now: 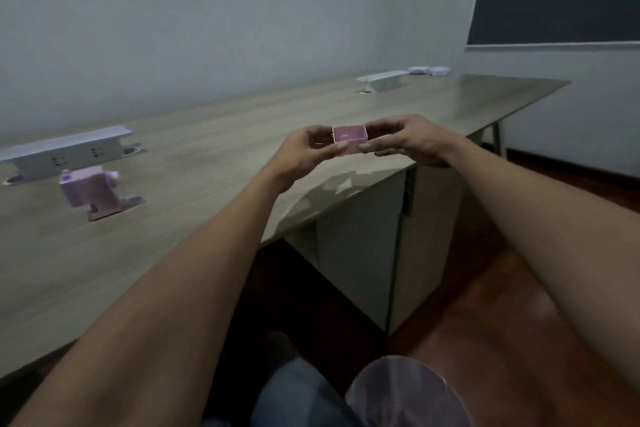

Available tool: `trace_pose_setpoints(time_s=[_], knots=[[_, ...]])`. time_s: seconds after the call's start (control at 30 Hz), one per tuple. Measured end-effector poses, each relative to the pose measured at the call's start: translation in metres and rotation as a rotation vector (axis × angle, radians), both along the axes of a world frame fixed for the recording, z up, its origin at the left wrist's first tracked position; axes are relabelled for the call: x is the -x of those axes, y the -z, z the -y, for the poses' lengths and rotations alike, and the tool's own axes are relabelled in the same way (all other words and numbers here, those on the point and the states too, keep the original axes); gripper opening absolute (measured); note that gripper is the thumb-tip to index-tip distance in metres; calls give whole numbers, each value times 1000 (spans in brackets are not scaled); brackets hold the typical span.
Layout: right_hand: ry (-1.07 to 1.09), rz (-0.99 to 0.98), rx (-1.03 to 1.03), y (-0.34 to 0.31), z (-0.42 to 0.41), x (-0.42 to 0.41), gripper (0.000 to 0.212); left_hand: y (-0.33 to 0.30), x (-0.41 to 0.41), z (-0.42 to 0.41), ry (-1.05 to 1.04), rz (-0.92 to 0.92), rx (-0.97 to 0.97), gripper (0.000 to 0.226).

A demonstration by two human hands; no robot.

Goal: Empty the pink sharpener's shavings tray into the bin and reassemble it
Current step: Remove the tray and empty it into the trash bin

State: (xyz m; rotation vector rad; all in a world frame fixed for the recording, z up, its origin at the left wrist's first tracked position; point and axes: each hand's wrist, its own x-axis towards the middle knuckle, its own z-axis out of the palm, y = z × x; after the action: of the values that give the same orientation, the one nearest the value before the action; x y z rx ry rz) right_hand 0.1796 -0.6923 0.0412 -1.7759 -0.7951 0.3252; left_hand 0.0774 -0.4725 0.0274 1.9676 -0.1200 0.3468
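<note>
The small pink shavings tray (349, 139) is held upright in the air above the table's front edge, open side up. My left hand (304, 152) pinches its left side and my right hand (405, 142) pinches its right side. The inside of the tray looks bare pink. The pink sharpener body (91, 192) stands on the wooden table (207, 135) at the far left, well away from both hands. A bin lined with a translucent bag (405, 392) sits on the floor at the bottom middle, below my arms.
Two white socket boxes (65, 152) (382, 79) stand along the table's back. White items (429, 70) lie at the far end. A grey cabinet (374, 246) sits under the table. My leg (294, 395) is beside the bin on the reddish floor.
</note>
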Motion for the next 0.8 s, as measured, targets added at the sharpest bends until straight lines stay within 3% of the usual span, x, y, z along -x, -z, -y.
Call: trace_pose_setpoints(time_s=[0.17,0.33,0.47,0.8], knots=[[85,-70,0,12,60,3,50,19,-20,55,88,-5,47,49],[172,-188,25,65,113,14,60,73,-21,102,178,-78,35,51],[189,-295,49,119,131,25,48,126,-10,117,192,-141,67,51],[170,-603,276,298,149,61,62,277,39,136,229,-583,156,44]])
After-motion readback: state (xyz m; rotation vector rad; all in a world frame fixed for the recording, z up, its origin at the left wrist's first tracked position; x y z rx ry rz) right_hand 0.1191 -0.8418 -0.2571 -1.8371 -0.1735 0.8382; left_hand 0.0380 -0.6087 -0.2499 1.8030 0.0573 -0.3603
